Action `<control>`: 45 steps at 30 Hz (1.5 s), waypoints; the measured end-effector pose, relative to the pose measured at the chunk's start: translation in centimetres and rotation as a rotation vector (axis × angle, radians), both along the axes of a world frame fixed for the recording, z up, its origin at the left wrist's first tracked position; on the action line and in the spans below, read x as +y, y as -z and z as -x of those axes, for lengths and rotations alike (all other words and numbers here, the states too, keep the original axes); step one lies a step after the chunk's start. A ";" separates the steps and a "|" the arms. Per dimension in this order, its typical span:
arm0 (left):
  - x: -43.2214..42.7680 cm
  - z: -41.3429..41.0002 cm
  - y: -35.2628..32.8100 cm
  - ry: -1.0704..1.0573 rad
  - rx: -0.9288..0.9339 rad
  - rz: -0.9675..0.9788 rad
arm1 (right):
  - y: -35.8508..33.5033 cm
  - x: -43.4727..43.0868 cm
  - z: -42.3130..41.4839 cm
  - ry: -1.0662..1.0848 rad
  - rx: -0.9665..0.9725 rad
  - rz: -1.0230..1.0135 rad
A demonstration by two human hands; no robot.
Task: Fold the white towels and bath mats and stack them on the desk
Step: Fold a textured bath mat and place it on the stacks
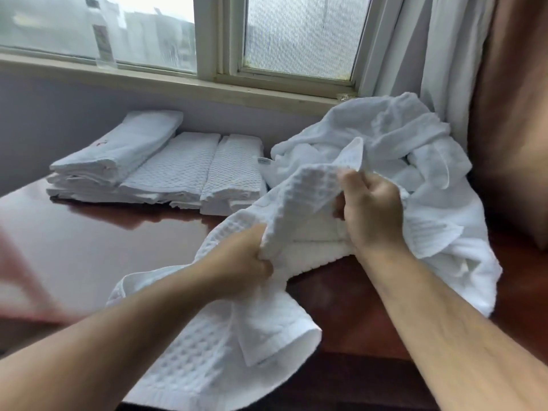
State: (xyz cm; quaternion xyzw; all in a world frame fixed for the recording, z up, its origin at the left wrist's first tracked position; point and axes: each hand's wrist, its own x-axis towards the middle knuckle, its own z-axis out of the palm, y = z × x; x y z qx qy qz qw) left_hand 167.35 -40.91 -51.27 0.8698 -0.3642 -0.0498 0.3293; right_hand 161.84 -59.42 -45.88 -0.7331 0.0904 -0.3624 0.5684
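Window [296, 34] up back with a frosted pane, pale curtain [444, 54] bunched at its right — rust-brown drape [510, 114] beside that.

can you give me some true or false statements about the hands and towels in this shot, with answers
1. The left hand and the right hand both grip the waffle towel. True.
2. The folded stacks lie to the right of the unfolded pile. False: they lie to its left.
3. The waffle towel is neatly folded. False: it is crumpled and trails loosely across the desk.
4. The unfolded pile lies beside the curtain. True.
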 end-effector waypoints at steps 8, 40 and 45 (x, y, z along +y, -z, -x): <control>3.4 -1.2 -1.3 0.144 -0.050 -0.475 | 0.4 -5.8 -0.1 -0.206 0.534 1.075; 15.5 -3.8 -5.6 -0.019 0.253 -0.462 | -1.7 0.9 -3.0 -0.380 0.510 0.901; 8.9 -4.0 -2.4 -0.121 -0.269 -0.158 | -1.3 -3.6 -4.4 -0.164 0.774 0.832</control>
